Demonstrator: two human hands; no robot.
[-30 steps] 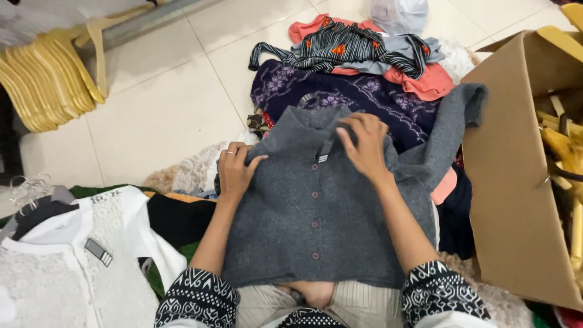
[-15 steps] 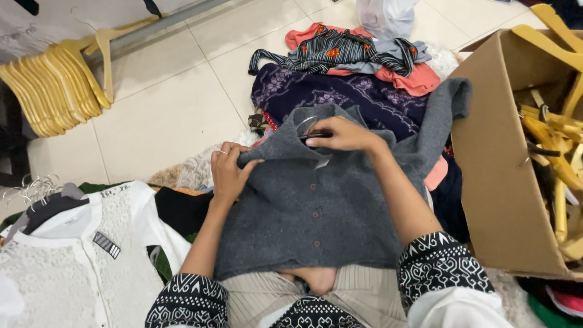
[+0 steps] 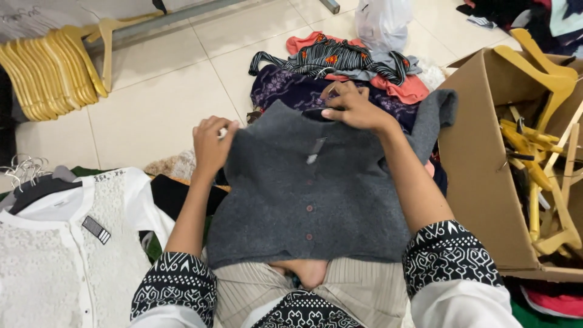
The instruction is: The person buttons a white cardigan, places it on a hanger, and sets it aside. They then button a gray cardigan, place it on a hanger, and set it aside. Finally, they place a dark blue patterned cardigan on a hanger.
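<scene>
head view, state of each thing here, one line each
grey cardigan: buttoned, spread on the lap
left hand: gripping its shoulder edge
right hand: at its collar
cardboard box: open, holding yellow hangers
white blouse: laid flat, tagged
clothes pile: heaped, unfolded

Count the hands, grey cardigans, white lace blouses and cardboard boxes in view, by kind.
hands: 2 (left hand, right hand)
grey buttoned cardigan: 1
white lace blouse: 1
cardboard box: 1
Total: 5
</scene>
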